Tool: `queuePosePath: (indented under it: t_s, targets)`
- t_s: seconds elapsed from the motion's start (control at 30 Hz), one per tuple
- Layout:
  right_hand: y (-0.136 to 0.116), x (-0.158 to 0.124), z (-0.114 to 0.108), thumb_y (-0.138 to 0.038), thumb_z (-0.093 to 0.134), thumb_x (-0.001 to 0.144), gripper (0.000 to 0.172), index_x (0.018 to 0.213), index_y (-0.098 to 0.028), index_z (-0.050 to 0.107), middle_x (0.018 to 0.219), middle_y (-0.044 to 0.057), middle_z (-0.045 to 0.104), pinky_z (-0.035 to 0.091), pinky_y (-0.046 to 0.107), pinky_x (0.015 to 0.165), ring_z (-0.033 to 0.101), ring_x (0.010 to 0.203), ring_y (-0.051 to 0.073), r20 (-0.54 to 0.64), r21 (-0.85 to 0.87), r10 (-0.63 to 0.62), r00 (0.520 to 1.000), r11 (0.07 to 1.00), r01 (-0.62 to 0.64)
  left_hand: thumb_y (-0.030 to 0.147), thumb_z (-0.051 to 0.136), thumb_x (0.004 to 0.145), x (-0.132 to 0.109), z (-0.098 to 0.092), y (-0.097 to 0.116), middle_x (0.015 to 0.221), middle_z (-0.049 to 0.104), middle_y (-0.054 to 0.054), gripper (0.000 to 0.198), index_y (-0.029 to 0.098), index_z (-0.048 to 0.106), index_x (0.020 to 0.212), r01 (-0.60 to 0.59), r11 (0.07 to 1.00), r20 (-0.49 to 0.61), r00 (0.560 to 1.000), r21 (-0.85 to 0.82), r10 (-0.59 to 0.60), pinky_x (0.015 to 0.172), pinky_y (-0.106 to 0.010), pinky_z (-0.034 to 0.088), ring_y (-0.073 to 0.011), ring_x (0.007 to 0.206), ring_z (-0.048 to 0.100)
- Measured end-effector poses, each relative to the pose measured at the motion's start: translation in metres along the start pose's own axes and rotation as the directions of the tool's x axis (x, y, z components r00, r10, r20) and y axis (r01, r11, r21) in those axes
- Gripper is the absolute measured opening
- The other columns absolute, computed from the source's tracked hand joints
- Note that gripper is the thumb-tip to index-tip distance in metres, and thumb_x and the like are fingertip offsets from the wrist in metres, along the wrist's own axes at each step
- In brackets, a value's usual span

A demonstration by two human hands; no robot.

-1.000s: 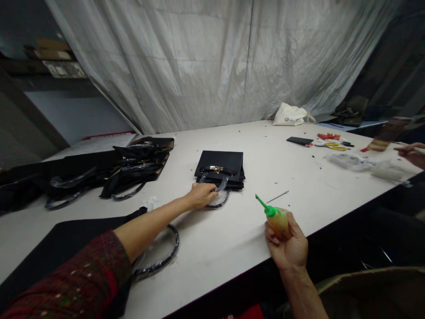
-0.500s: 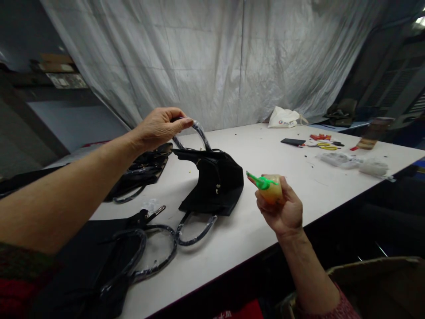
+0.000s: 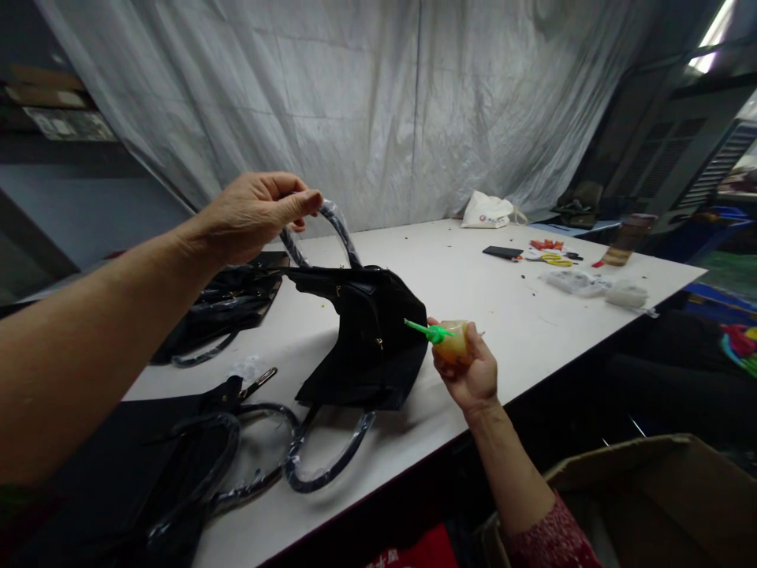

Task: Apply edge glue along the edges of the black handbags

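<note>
A black handbag (image 3: 378, 339) stands tilted on the white table, its upper handle (image 3: 338, 225) wrapped in clear plastic. My left hand (image 3: 254, 213) pinches that handle from above and holds it up. The second wrapped handle (image 3: 331, 473) droops onto the tabletop in front. In my right hand (image 3: 476, 371) is a squeeze bottle (image 3: 458, 343) with yellowish contents and a green nozzle; the nozzle tip points left, over the bag's right side. Whether the tip touches the bag I cannot tell. Another black bag (image 3: 147, 442) lies flat at the near left.
More black bags (image 3: 236, 300) are piled at the left back. Toward the right lie a black phone (image 3: 502, 252), yellow-handled pliers (image 3: 553, 259), clear plastic bags (image 3: 573, 282) and a bottle (image 3: 630, 241). A cardboard box (image 3: 662, 473) stands beside the table's front edge.
My right hand has brought the squeeze bottle leftward to the handbag. My left hand still grips the handle, and the view has turned slightly right.
</note>
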State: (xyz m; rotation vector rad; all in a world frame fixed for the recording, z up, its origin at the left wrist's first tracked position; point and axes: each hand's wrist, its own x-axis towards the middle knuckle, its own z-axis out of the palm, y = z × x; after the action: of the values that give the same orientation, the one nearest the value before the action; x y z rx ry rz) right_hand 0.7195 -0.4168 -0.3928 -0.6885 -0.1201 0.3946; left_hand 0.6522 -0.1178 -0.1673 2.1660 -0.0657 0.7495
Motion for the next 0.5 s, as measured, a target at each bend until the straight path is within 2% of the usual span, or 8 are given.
queuePosePath:
  t_s: [0.13,0.2,0.27,0.33,0.5]
  targets:
    - [0.010,0.013,-0.003,-0.054,0.064,0.090,0.044,0.101,-0.013,0.073,0.115,0.014,0.074,0.036,0.017,0.033,0.058,0.056,0.010,0.024,0.000,-0.019,1.000,1.000,0.019,0.044,0.069,0.089,-0.005,-0.005,0.001,0.065,0.061,0.000,0.033,0.013,0.066,0.080,0.018,1.000,0.013,1.000,-0.015,-0.018,0.066,-0.020,0.037,-0.0087,0.061,0.053]
    - [0.013,0.016,-0.002,-0.054,0.064,0.091,0.043,0.101,-0.014,0.073,0.109,0.012,0.074,0.043,0.018,0.038,0.061,0.060,0.011,0.052,-0.002,-0.014,0.999,1.000,0.014,0.048,0.070,0.087,-0.006,-0.009,0.000,0.068,0.062,0.000,0.036,0.013,0.066,0.084,0.015,0.999,0.017,1.000,-0.032,-0.014,0.068,-0.022,0.038,-0.0107,0.063,0.057]
    - [0.013,0.016,0.000,-0.053,0.064,0.092,0.040,0.101,-0.015,0.072,0.099,0.009,0.074,0.054,0.021,0.049,0.066,0.066,0.014,0.098,-0.010,-0.002,0.995,1.000,0.003,0.049,0.071,0.087,-0.006,-0.011,-0.001,0.070,0.063,-0.001,0.036,0.013,0.066,0.085,0.009,0.999,0.019,1.000,-0.048,-0.008,0.070,-0.023,0.040,-0.0119,0.066,0.059]
    - [0.011,0.014,0.005,-0.051,0.064,0.092,0.039,0.104,-0.015,0.071,0.088,0.007,0.072,0.058,0.025,0.055,0.067,0.068,0.016,0.171,-0.029,0.017,0.985,1.000,-0.012,0.048,0.073,0.086,-0.005,-0.011,0.000,0.070,0.062,-0.002,0.035,0.013,0.067,0.084,0.014,0.998,0.023,1.000,-0.062,-0.013,0.070,-0.025,0.040,-0.0125,0.066,0.058]
    - [0.001,0.007,0.017,-0.059,0.067,0.087,0.051,0.106,-0.012,0.069,0.070,0.003,0.063,0.044,0.023,0.038,0.059,0.049,0.015,0.393,-0.094,0.091,0.915,0.994,-0.058,0.048,0.075,0.082,-0.003,-0.006,0.006,0.068,0.059,-0.001,0.035,0.015,0.065,0.077,0.040,0.993,0.053,0.998,-0.110,-0.034,0.066,-0.025,0.042,-0.0123,0.063,0.055]
